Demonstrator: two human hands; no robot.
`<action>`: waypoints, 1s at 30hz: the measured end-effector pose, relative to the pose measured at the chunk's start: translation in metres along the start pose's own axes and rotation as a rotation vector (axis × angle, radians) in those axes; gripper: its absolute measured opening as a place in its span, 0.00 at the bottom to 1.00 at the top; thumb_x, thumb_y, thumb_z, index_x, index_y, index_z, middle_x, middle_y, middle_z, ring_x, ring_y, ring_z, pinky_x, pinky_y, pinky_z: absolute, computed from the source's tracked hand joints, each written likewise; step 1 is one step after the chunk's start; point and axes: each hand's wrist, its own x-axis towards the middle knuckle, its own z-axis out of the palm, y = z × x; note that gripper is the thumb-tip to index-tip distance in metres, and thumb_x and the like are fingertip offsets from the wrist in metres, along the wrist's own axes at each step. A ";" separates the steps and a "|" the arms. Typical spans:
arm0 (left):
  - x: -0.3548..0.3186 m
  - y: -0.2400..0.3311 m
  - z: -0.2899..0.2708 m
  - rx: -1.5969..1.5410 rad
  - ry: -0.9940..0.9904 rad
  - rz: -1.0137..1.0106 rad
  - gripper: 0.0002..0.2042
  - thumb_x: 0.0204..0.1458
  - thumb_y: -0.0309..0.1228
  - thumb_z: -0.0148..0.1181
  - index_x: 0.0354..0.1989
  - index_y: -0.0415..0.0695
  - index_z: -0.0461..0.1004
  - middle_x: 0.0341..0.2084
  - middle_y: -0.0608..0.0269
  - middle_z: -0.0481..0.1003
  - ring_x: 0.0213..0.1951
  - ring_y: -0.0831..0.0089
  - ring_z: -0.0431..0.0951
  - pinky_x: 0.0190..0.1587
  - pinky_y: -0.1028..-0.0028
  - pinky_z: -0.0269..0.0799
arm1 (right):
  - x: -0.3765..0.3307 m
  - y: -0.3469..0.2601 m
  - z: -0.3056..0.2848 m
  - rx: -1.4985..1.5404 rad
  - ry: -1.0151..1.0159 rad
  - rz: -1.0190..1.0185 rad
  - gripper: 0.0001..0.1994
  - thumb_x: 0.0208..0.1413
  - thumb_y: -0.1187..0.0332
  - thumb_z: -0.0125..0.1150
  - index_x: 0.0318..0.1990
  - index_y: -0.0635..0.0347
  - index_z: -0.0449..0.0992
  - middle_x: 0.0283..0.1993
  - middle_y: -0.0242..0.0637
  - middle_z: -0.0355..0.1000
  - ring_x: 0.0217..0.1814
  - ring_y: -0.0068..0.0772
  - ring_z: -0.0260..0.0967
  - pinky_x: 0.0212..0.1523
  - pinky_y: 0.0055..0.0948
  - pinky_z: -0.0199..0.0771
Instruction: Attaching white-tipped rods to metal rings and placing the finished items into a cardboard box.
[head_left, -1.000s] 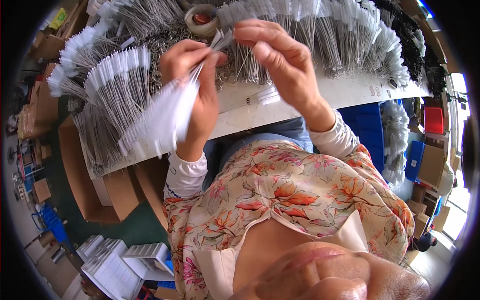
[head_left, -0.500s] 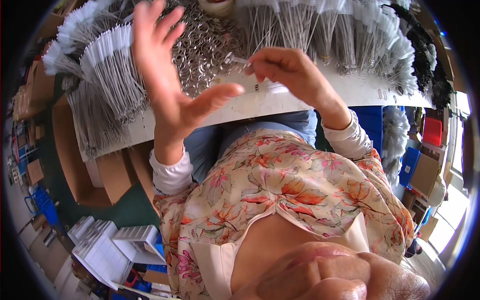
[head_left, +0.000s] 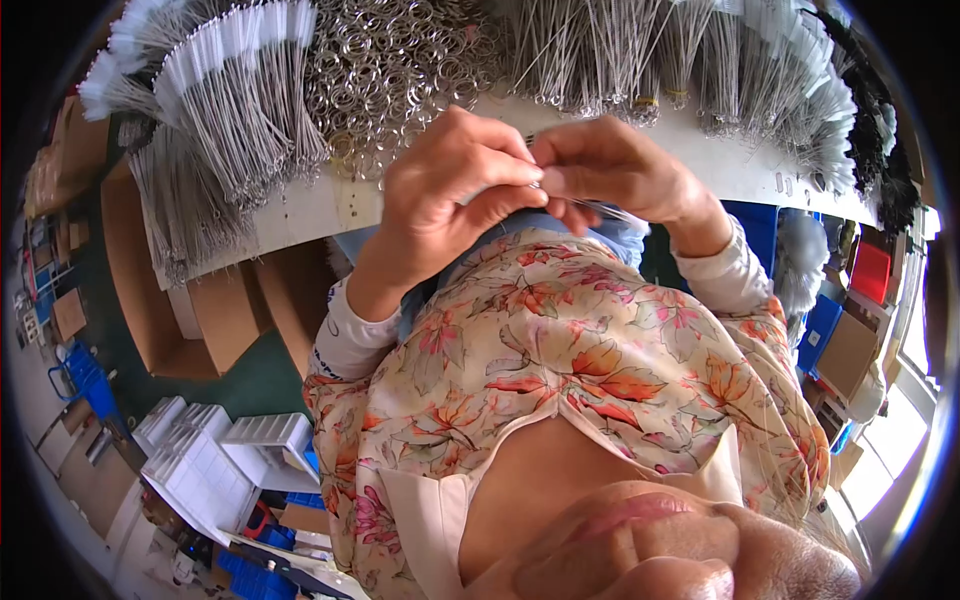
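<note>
My left hand [head_left: 450, 190] and my right hand [head_left: 625, 172] meet fingertip to fingertip above the near edge of the white table [head_left: 330, 215]. A small shiny metal piece [head_left: 538, 184] shows where they touch; the fingers cover most of it. The left thumb and index finger pinch at this spot. Curled fingers of the right hand hold a thin wire brush [head_left: 622, 212], whose pale, slender length sticks out below the palm toward the right. Just beyond the hands lies a heap of metal split rings [head_left: 400, 75].
Bundles of white-bristled wire brushes [head_left: 240, 110] stand at the left, with more brush bundles [head_left: 600, 60] at the far right. Black brushes [head_left: 870, 130] lie at the right end. Below the table sit an open cardboard box [head_left: 165, 300] and white plastic bins [head_left: 205, 470].
My left hand, spread and raised over the table before, has come down and right and closed in a pinch. My right hand has moved slightly right and nearer, meeting it.
</note>
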 end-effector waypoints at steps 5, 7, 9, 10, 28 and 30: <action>-0.059 -0.024 -0.022 0.092 0.303 -0.613 0.10 0.53 0.32 0.58 0.38 0.39 0.73 0.23 0.69 0.73 0.24 0.86 0.70 0.25 0.84 0.66 | -0.063 0.050 -0.046 -1.288 0.495 0.066 0.05 0.51 0.73 0.56 0.34 0.62 0.75 0.30 0.40 0.73 0.29 0.40 0.72 0.30 0.33 0.71; -0.075 -0.023 -0.024 0.322 0.200 -0.766 0.08 0.53 0.31 0.58 0.35 0.39 0.74 0.20 0.67 0.73 0.21 0.84 0.70 0.23 0.82 0.66 | -0.074 0.076 -0.053 -1.558 0.616 0.277 0.05 0.50 0.72 0.57 0.33 0.59 0.77 0.31 0.40 0.73 0.31 0.43 0.71 0.34 0.35 0.71; -0.087 -0.029 -0.012 0.442 0.135 -0.726 0.08 0.51 0.31 0.59 0.33 0.39 0.73 0.18 0.63 0.73 0.20 0.79 0.72 0.23 0.79 0.66 | -0.074 0.096 -0.059 -1.386 0.699 0.125 0.06 0.52 0.67 0.55 0.33 0.56 0.77 0.33 0.37 0.74 0.31 0.42 0.72 0.31 0.36 0.70; -0.091 -0.032 -0.007 0.559 0.063 -0.683 0.08 0.49 0.31 0.61 0.31 0.39 0.72 0.17 0.59 0.72 0.19 0.73 0.74 0.23 0.76 0.67 | -0.066 0.101 -0.054 -1.153 0.669 -0.039 0.06 0.51 0.68 0.57 0.34 0.59 0.77 0.33 0.38 0.74 0.31 0.42 0.73 0.32 0.33 0.71; -0.016 0.008 -0.049 -0.122 0.141 -0.506 0.09 0.51 0.21 0.58 0.40 0.36 0.71 0.39 0.59 0.75 0.32 0.79 0.77 0.31 0.83 0.73 | 0.049 0.024 0.028 -0.531 0.329 -0.526 0.05 0.47 0.70 0.62 0.31 0.61 0.77 0.28 0.37 0.73 0.29 0.34 0.71 0.31 0.28 0.69; -0.013 0.001 -0.058 -0.153 0.024 -0.426 0.09 0.51 0.21 0.58 0.40 0.37 0.72 0.39 0.58 0.74 0.33 0.79 0.77 0.31 0.83 0.73 | 0.044 0.020 0.029 -0.499 0.325 -0.518 0.05 0.47 0.71 0.62 0.32 0.61 0.77 0.28 0.37 0.73 0.30 0.34 0.71 0.31 0.28 0.69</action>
